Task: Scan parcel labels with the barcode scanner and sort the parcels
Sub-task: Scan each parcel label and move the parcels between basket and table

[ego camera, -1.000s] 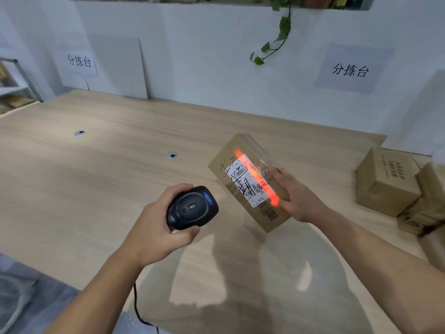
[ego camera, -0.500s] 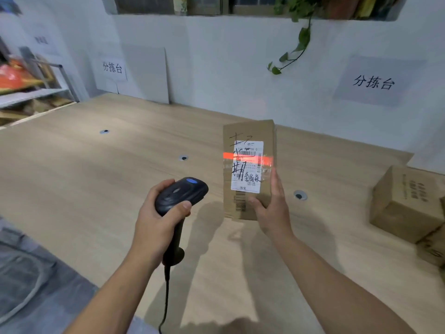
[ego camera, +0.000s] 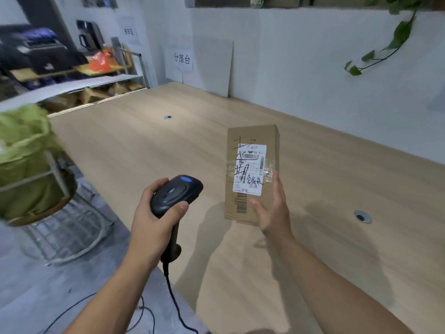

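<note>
At the left edge of the frame a green-lined bin (ego camera: 24, 150) on a wire stand and a cluttered shelf (ego camera: 72, 68) in the upper left have come into view. The head has swung that way since a moment ago, and the stacked boxes on the right have dropped out of sight. The bin is blurred, so what it is for is only a guess, though it may be where sorted parcels go.

Lower centre, the left hand (ego camera: 154, 222) is wrapped round the grip of the barcode scanner (ego camera: 177, 194), thumb on its side, cable (ego camera: 178, 309) trailing down past the near edge of the bench (ego camera: 144, 153).

Just right of it the parcel (ego camera: 250, 135) stands upright, its label (ego camera: 251, 165) facing the camera. The red scan line that crossed that label half a second ago is gone — the read looks finished, so sorting is likely the step in hand.

The right hand (ego camera: 272, 213) grips the parcel's lower right corner, thumb on the front face and fingers up the side. Whether the bottom edge touches the bench I cannot tell.

Bare bench lies behind and to both sides — only cable holes break it — while its near edge runs close below the left hand.
</note>
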The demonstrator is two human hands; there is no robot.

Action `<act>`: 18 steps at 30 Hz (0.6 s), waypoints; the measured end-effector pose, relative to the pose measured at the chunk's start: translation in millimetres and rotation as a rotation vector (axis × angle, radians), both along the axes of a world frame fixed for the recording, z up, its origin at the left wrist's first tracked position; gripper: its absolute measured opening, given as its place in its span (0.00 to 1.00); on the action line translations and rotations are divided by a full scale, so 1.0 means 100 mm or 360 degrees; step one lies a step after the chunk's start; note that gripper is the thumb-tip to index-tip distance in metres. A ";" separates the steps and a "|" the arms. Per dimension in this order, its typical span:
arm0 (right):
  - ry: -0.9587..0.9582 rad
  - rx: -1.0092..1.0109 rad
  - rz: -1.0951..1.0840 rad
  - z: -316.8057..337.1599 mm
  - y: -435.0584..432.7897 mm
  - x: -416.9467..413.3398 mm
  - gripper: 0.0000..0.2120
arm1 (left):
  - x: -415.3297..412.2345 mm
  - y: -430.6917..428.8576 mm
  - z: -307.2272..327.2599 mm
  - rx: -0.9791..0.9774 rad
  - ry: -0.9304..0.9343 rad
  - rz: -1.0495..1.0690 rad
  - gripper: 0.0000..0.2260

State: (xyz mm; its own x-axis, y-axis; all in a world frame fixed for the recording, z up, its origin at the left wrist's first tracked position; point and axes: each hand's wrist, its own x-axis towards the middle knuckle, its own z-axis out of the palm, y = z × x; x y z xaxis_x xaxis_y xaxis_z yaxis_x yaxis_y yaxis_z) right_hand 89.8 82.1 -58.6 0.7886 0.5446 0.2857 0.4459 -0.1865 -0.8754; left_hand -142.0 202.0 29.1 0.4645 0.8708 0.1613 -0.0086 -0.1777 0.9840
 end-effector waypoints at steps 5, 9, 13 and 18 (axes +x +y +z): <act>0.0149 -0.0026 0.0225 0.06 0.84 -0.38 0.43 | -0.49 0.44 0.09 0.0148 -0.0013 0.0315 0.27; 0.0180 -0.0044 0.0461 0.16 1.59 -0.81 0.44 | -0.97 0.86 0.15 0.0258 -0.0011 0.0542 0.29; 0.0172 -0.0022 0.0678 0.30 2.43 -1.36 0.44 | -1.56 1.42 0.25 0.0326 -0.0053 0.0801 0.33; 0.0120 -0.0030 0.0923 0.47 3.47 -2.20 0.43 | -2.32 2.03 0.37 0.0395 -0.0088 0.1062 0.29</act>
State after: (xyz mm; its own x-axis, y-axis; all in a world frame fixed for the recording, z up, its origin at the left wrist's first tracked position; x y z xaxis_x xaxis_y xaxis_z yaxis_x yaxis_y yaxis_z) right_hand -130.2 429.3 -11.6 0.3777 0.8978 0.2263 0.4162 0.0537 -0.9077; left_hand -373.6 405.5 66.4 -0.1693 0.9010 0.3994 0.1310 -0.3810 0.9152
